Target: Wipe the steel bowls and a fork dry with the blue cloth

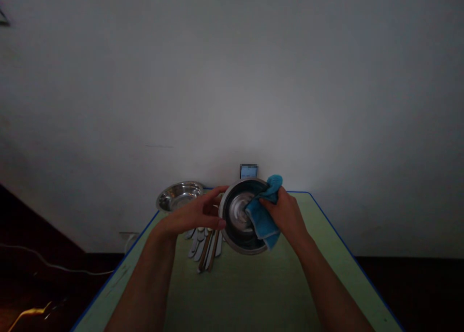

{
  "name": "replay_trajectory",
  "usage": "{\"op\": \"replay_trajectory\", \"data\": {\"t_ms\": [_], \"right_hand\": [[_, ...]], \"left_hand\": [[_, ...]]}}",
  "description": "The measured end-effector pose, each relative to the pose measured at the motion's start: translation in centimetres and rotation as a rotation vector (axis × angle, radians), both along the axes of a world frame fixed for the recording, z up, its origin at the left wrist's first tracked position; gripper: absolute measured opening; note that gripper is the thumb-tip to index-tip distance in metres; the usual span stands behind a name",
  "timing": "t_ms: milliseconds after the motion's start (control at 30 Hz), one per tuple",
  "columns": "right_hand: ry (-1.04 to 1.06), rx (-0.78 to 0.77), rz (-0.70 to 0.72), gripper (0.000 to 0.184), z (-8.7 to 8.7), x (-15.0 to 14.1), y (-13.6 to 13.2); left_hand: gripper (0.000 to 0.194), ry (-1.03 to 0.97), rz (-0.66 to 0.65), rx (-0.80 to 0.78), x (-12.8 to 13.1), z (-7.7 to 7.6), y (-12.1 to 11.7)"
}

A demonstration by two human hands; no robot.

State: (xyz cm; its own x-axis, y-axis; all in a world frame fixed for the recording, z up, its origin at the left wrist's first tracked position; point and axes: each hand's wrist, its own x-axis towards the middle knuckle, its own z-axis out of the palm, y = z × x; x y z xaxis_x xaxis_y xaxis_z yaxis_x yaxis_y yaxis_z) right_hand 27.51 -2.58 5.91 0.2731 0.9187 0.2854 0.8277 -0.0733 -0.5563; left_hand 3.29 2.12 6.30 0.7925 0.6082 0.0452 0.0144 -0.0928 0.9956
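Note:
A shiny metal bowl [237, 211] is tilted up above the table, its inside turned toward me. My left hand [205, 210] grips its left rim, thumb at the front and fingers behind. In my right hand [282, 211] is a blue cloth [263, 218], pinched over the bowl's right rim and hanging partly into its inside. Some of my right fingers are hidden behind the cloth and the bowl. Below my left hand lies a bunch of cutlery [205, 250], some pieces with brown handles; the bowl and hand cover part of it.
Another metal bowl [177, 194] stands at the table's back left corner. A phone-like device [249, 171] with a lit screen is upright behind the held bowl. The green table [235, 293] has a blue edge and meets a pale wall [232, 80]. A white cable [54, 262] runs at the left.

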Motion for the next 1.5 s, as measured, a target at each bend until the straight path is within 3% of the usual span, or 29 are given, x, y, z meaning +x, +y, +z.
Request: {"op": "replay_trajectory", "data": {"t_ms": [467,733,967,1500], "right_hand": [[-0.016,-0.013,0.019,0.023,-0.07,0.13,0.11],[0.03,-0.005,-0.033,0.025,-0.36,0.33,0.4],[0.053,-0.002,-0.016,0.025,-0.35,0.35,0.36],[0.013,-0.029,0.053,0.027,-0.16,0.03,0.05]], "left_hand": [[0.072,-0.028,-0.062,0.012,0.05,0.3,-0.07],[0.092,-0.073,-0.085,-0.064,0.1,-0.19,-0.22],[0.093,-0.064,-0.043,-0.067,0.19,-0.08,-0.43],[0.08,-0.042,-0.101,-0.054,0.02,0.46,-0.31]]}}
